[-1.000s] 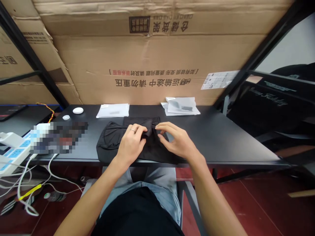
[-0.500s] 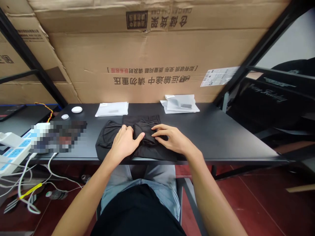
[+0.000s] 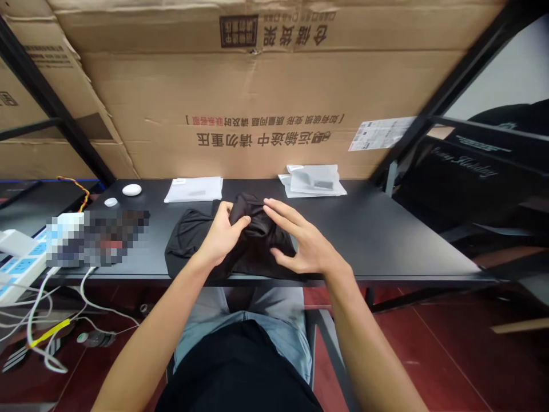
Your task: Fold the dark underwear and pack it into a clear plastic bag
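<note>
A dark, soft piece of black cloth (image 3: 253, 257), which looks like a folded garment, lies bunched near the front edge of the table. My left hand (image 3: 223, 232) grips a raised fold of it between thumb and fingers. At the right side of the cloth, my right hand (image 3: 302, 240) is open, thumb and fingers spread apart, with the fingertips at the raised fold. Which kind of garment it is cannot be made out. Part of the cloth is hidden under my hands.
Flat white packets (image 3: 194, 189) and clear plastic bags (image 3: 315, 181) lie along the back of the black table (image 3: 386, 234), before a cardboard sheet (image 3: 266, 86). To the left are a white oval case (image 3: 131, 190), a small white lid (image 3: 110, 202) and a power strip (image 3: 26, 266) with cables.
My left hand has closed on the cloth and lifted a fold of it upward. The right hand has opened wider, its fingers stretching farther from the thumb.
</note>
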### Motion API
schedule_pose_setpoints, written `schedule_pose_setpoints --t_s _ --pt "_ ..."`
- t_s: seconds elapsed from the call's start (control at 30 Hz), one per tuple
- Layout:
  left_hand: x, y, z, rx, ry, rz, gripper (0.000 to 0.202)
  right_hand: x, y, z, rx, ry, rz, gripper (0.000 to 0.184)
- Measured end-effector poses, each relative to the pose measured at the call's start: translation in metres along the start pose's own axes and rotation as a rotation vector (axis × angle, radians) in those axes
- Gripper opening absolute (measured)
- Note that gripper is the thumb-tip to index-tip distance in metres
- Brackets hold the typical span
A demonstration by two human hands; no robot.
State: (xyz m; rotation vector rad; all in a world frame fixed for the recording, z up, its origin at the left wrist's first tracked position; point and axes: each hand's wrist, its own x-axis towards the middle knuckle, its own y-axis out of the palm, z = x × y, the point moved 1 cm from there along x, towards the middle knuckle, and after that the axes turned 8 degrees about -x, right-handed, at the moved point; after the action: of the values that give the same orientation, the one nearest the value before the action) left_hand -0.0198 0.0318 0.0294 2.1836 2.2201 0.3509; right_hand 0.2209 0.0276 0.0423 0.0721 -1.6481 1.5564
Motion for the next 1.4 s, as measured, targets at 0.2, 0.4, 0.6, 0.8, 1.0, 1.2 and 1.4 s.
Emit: schedule_pose_setpoints --t_s 0.2,0.4,0.6,0.8,1.0,1.2,1.4 --pt "-0.011 0.009 -0.004 -0.272 -0.259 0.152 0.044 0.006 0.016 0.003 -0.089 -0.058 -0.024 0.097" --pt "0.024 -0.049 -0.034 0.875 0.25 0.037 0.033 -0.004 0.017 -0.01 -0.074 0.013 0.0 0.091" --pt "0.083 -0.125 -0.054 1.411 0.282 0.025 0.02 -0.007 0.014 -0.012 -0.058 0.143 -0.01 0.089" --pt "0.086 -0.125 -0.053 1.535 0.268 0.001 0.013 -0.008 0.015 -0.011 -0.077 0.171 -0.01 0.086" --pt "0.03 -0.074 -0.075 1.552 0.398 0.01 0.026 -0.011 0.006 -0.014 -0.131 0.314 -0.297 0.062" --pt "-0.059 -0.015 -0.055 1.512 0.313 0.324 0.029 -0.011 -0.001 -0.013 -0.163 0.528 -0.821 0.02" --pt "-0.065 -0.013 -0.023 1.386 0.219 0.314 0.039 -0.001 -0.002 0.004 -0.022 0.415 -0.735 0.023"
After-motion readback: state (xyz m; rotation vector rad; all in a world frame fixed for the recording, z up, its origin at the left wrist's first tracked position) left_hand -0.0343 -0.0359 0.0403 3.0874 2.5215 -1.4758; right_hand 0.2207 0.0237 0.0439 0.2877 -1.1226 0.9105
